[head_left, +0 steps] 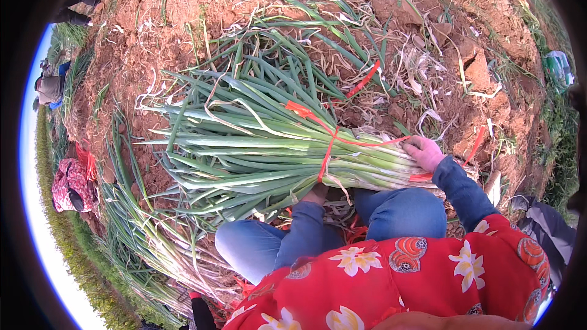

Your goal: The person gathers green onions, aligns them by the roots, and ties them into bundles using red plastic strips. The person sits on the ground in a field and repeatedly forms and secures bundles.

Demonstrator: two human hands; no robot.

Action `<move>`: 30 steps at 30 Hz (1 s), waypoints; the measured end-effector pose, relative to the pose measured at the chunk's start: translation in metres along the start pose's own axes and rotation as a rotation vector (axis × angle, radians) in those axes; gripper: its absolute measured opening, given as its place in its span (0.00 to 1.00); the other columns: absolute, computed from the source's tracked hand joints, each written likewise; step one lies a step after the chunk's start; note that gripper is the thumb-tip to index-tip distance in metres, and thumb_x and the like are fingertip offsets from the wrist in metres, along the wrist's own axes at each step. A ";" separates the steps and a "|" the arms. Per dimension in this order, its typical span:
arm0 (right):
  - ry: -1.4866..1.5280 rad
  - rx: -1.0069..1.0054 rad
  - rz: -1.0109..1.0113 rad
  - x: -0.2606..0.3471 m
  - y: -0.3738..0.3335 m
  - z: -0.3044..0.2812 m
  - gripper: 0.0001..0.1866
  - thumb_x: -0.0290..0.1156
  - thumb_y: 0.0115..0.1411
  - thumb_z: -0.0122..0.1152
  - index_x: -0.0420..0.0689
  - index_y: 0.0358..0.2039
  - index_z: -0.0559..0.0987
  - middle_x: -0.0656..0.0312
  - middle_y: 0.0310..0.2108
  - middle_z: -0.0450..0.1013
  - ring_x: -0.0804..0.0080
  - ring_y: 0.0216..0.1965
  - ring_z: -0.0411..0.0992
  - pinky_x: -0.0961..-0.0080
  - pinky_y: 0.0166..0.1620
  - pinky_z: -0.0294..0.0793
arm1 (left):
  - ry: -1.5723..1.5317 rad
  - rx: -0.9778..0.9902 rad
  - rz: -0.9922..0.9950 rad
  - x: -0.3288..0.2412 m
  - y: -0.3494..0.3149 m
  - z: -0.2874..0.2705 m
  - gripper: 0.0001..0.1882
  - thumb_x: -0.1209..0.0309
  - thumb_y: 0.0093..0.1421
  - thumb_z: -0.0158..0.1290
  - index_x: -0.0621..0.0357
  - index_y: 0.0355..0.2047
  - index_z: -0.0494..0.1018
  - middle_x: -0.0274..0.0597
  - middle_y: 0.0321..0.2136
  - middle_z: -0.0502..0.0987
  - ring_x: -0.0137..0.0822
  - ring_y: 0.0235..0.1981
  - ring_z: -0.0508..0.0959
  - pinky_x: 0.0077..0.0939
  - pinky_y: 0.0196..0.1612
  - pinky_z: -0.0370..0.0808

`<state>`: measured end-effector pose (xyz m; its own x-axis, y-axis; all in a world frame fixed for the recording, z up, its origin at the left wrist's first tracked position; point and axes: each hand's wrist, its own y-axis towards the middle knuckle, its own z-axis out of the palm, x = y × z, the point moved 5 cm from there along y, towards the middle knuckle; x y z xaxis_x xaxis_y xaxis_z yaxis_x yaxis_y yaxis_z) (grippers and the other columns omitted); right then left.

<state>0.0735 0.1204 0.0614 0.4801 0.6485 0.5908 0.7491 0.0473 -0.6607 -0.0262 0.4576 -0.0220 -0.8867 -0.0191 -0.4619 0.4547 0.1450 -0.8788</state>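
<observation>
On red soil, one scallion bundle (257, 153): right hand (425, 151) clamped on it, left hand's (317, 194) grip unclear.

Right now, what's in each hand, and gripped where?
Both hands are on the tied bundle of green onions. The right hand grips its pale stalk end; the left hand supports it from underneath near the red tie, fingers hidden.
</observation>
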 end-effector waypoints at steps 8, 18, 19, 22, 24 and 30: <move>-0.055 0.091 0.098 -0.006 -0.054 -0.051 0.20 0.43 0.67 0.59 0.37 0.45 0.80 0.57 0.30 0.78 0.75 0.33 0.73 0.71 0.41 0.74 | 0.031 -0.040 0.053 -0.003 -0.020 0.012 0.22 0.60 0.63 0.53 0.59 0.54 0.74 0.52 0.47 0.80 0.45 0.47 0.81 0.38 0.48 0.78; 0.029 -0.431 0.076 -0.181 -0.012 -0.099 0.19 0.43 0.69 0.56 0.36 0.37 0.80 0.58 0.27 0.76 0.73 0.29 0.71 0.73 0.39 0.71 | 0.513 -0.102 0.312 -0.102 0.027 -0.066 0.25 0.59 0.60 0.55 0.59 0.55 0.74 0.53 0.46 0.81 0.47 0.46 0.82 0.38 0.49 0.77; 0.021 -0.441 0.065 -0.180 -0.009 -0.100 0.19 0.43 0.69 0.56 0.37 0.38 0.80 0.57 0.27 0.77 0.73 0.29 0.71 0.73 0.39 0.72 | 0.550 -0.143 0.333 -0.115 0.030 -0.094 0.25 0.59 0.60 0.56 0.59 0.55 0.74 0.53 0.46 0.81 0.47 0.46 0.82 0.38 0.49 0.77; -0.080 -0.435 0.090 -0.162 -0.006 -0.097 0.19 0.43 0.68 0.56 0.38 0.42 0.81 0.57 0.28 0.77 0.73 0.30 0.72 0.73 0.40 0.72 | 0.673 -0.279 0.361 -0.142 0.038 -0.198 0.26 0.59 0.59 0.56 0.59 0.55 0.74 0.53 0.46 0.81 0.47 0.46 0.82 0.38 0.49 0.77; -0.038 -0.468 0.072 -0.171 -0.006 -0.100 0.19 0.43 0.68 0.56 0.38 0.43 0.81 0.57 0.29 0.78 0.73 0.31 0.74 0.72 0.40 0.73 | 0.759 -0.362 0.380 -0.167 0.044 -0.265 0.26 0.59 0.59 0.57 0.58 0.55 0.74 0.53 0.46 0.81 0.48 0.46 0.82 0.38 0.49 0.77; -0.014 -0.393 0.088 -0.180 0.001 -0.093 0.17 0.40 0.68 0.57 0.38 0.45 0.81 0.57 0.30 0.80 0.72 0.32 0.75 0.73 0.41 0.74 | 1.074 -0.744 0.342 -0.245 -0.003 -0.503 0.20 0.66 0.59 0.53 0.58 0.51 0.76 0.52 0.44 0.81 0.46 0.46 0.81 0.37 0.49 0.76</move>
<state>0.0306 -0.0670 -0.0021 0.5457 0.6474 0.5321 0.8245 -0.3010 -0.4792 0.1477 0.9595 0.1542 -0.5211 0.8533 -0.0208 0.8151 0.4903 -0.3085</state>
